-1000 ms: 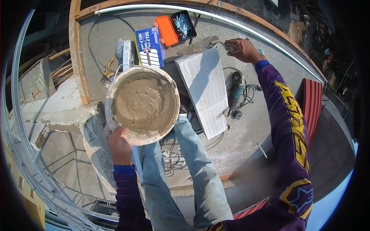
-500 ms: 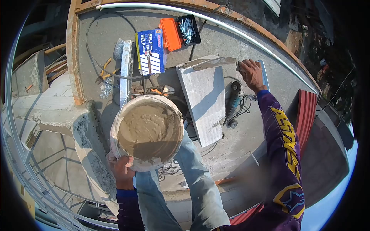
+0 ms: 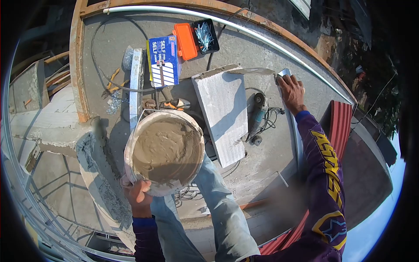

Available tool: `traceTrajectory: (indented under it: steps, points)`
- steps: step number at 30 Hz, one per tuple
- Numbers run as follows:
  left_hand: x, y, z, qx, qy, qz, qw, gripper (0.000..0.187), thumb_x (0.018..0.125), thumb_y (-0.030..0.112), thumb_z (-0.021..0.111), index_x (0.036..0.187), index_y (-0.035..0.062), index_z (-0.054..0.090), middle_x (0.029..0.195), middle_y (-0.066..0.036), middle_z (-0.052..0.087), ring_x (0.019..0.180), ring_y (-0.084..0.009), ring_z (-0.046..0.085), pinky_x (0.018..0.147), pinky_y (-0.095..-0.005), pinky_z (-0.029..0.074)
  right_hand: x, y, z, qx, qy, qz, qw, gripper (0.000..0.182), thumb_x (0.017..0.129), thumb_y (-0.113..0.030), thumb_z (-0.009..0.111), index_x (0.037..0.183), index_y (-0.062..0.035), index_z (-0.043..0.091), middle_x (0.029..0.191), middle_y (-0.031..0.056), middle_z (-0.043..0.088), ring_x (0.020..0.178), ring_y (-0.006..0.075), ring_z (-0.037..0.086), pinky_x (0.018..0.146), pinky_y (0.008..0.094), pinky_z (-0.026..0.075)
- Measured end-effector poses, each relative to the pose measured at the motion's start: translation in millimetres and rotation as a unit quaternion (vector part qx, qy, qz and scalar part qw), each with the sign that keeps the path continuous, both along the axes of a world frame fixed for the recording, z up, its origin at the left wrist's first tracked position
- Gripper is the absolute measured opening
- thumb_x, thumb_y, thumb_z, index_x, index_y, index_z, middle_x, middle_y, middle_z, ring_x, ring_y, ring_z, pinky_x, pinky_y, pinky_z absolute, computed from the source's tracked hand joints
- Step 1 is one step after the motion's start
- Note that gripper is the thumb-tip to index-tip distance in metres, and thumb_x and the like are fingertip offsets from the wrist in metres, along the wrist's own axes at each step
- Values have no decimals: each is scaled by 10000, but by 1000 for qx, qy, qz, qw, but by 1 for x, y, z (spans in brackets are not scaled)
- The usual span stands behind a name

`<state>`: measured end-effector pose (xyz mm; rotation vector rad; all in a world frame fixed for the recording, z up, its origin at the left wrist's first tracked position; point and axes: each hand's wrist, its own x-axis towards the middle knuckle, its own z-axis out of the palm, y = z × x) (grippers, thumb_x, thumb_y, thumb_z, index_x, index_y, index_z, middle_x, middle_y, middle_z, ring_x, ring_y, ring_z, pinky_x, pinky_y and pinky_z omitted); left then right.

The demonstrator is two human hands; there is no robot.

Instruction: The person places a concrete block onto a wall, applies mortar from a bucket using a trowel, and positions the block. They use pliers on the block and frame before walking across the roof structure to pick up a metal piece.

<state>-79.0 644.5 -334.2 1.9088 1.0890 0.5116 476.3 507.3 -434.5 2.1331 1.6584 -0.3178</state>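
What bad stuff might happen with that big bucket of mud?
The bucket might tip and spill its wet mortar: only the left hand shows on its rim, while the right hand is off at the trowel. Spilled mortar could splash the angle grinder on the floor. A bump could also scatter the screws, since their case is open.

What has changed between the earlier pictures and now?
The right hand, holding the grey metal trowel, moved right relative to the white rectangular block. The round, pale mortar bucket moved down in view, uncovering an orange-black tool. The left hand still holds the bucket; the block stayed put.
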Motion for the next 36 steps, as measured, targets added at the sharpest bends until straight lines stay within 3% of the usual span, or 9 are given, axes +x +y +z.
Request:
traceTrajectory:
  steps: [3,5,8,12,15,21,28,32,36]
  points:
    - [6,0,8,-40,88,0,995,231,718,10,678,936,41,611,1013,-142,582,896,-272,597,773,-371,477,-6,6,8,11,37,-21,999,257,885,-138,509,1131,-194,552,1004,42,561,984,228,548,790,449,427]
    - [-2,-4,-3,-424,-75,245,868,196,720,11,690,898,38,612,1025,-127,594,870,-274,604,767,-377,480,-32,22,1,3,49,-24,999,267,885,-141,507,1143,-196,547,1006,50,557,979,236,543,790,448,424]
    - [-48,-38,-37,-117,3,14,993,228,620,27,683,835,73,618,1053,-139,606,923,-283,593,814,-377,462,-87,43,-17,-49,93,-38,994,310,887,-145,491,1190,-197,526,1057,87,523,986,264,520,791,462,413]
    - [11,-3,11,-211,75,93,970,278,617,32,653,894,16,631,1052,-145,608,956,-266,589,831,-362,457,-140,46,2,-78,69,-59,993,392,878,-140,484,1268,-174,489,1152,118,467,1042,280,482,785,488,400]
    - [14,1,6,60,29,-68,995,354,609,44,615,953,-39,619,1055,-140,607,945,-237,587,827,-337,455,-130,32,47,-91,50,-34,994,443,827,-129,546,1267,-162,498,1146,118,469,1057,267,464,775,483,390]
    - [84,20,12,-406,-121,146,894,225,589,-35,612,813,-12,611,1027,-109,582,921,-204,568,802,-324,440,-96,-7,181,-32,238,-222,945,445,717,-32,617,1158,-74,572,1002,141,514,924,313,534,764,424,439]
    - [195,3,-24,-507,-239,162,812,143,567,-8,578,698,-53,611,842,-72,615,729,-124,541,643,-251,419,-103,18,224,-138,418,-261,859,319,761,-105,688,1061,-22,616,956,148,546,869,303,590,811,383,478]
    - [271,-1,-45,-646,-312,168,676,67,600,-34,579,642,14,598,666,-15,578,574,-81,488,547,-229,394,-82,-78,156,336,396,-704,484,382,910,-197,561,1237,-11,494,1125,139,537,1034,256,553,925,406,460]
    - [341,-13,-93,-658,-343,85,665,121,586,-71,580,664,19,604,654,-23,585,576,-97,516,563,-232,424,-136,-126,121,286,523,-779,195,665,814,-205,566,1395,-33,291,1293,165,426,1222,331,446,1017,482,377]
